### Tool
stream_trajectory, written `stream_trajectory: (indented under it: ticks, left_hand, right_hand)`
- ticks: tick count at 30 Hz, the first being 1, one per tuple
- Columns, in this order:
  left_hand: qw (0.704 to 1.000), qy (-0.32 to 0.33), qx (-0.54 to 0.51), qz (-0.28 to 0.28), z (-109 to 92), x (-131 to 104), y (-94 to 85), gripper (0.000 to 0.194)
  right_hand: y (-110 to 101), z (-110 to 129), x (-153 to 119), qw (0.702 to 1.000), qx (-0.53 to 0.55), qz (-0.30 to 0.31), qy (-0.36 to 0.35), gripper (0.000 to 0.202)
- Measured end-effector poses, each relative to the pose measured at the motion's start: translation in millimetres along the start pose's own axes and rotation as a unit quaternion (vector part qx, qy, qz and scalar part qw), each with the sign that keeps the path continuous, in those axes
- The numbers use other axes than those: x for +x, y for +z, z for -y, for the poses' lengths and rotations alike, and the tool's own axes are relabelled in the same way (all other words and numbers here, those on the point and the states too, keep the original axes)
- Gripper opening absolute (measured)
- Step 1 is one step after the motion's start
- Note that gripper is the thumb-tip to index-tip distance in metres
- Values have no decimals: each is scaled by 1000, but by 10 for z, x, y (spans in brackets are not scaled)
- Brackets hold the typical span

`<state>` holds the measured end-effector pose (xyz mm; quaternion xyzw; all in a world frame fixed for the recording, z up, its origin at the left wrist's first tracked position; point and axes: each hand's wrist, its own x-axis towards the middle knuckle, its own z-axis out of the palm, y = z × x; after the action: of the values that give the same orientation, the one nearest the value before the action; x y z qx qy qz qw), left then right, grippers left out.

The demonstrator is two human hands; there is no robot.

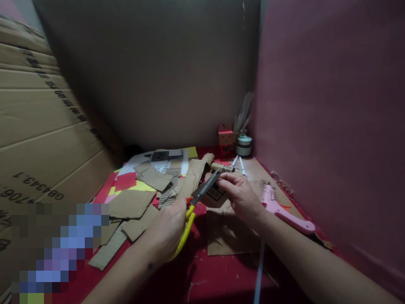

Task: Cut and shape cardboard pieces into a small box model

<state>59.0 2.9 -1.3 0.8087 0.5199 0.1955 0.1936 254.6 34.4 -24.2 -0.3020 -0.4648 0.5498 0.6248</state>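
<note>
My left hand (172,226) is closed round the yellow handles of a pair of scissors (184,236). Their dark blades point up and to the right, against a brown piece of cardboard (217,197) with dark print. Fingers and thumb of my right hand (238,192) pinch that cardboard near the blade tips. Whether the blades are cutting into it cannot be made out. Below it, a flat cardboard sheet (232,240) lies on the red surface. A pink glue gun (287,215) rests beside my right forearm.
Cardboard scraps (131,202) and coloured paper (126,179) are strewn at the left. A large cardboard box (38,126) stands along the left side. At the back are a small red-and-brown box figure (225,138) and a pale green pot (244,145). A pink wall (332,105) bounds the right.
</note>
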Motion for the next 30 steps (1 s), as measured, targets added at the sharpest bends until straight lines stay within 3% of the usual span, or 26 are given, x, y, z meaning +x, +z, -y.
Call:
stream_trajectory:
  ticks: [9,16,20,22,26,30]
  left_hand:
    - [986,41,-149,-63,40,19,34,5]
    - [998,0,5,-66,61,49,10,6]
    - [994,-4,-14,-106,20,118,-95,16]
    - [992,7,-94,-88,-13,162,-137,22]
    - [963,-8,-271,13,-56,221,-174,22]
    - [956,-37,-290,33,6,234,-155,15]
  right_hand:
    - [5,-8,7,1000,-5,6,4,10]
    - [21,3,0,1000,-8,0,13,9]
    - [45,45,8,999,27,-13,33,9]
    - [56,75,15,997,59,-9,59,10]
    - [48,107,33,989,106,-9,107,11]
    - [1,77,67,981,149,-39,119,9]
